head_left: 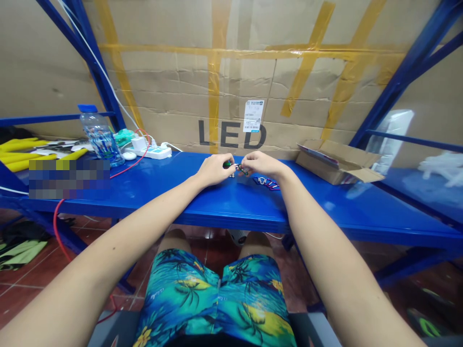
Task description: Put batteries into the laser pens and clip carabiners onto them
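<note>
Both my arms reach forward over a blue metal shelf [224, 202]. My left hand [214, 168] is closed in a pinch on a small green carabiner [229, 165]. My right hand [263, 165] is closed too, pinching small metal clips [241, 168] that meet the green one between the two hands. Several more coloured carabiners [266, 182] lie on the shelf just under my right wrist. The fingertips hide how the held pieces join.
An open cardboard box [336, 161] lies to the right. A clear water bottle [100, 137], a white power strip [154, 152] with a red cable and yellow items [21, 154] sit at the left. Taped cardboard marked LED stands behind, and blue rack braces cross both sides.
</note>
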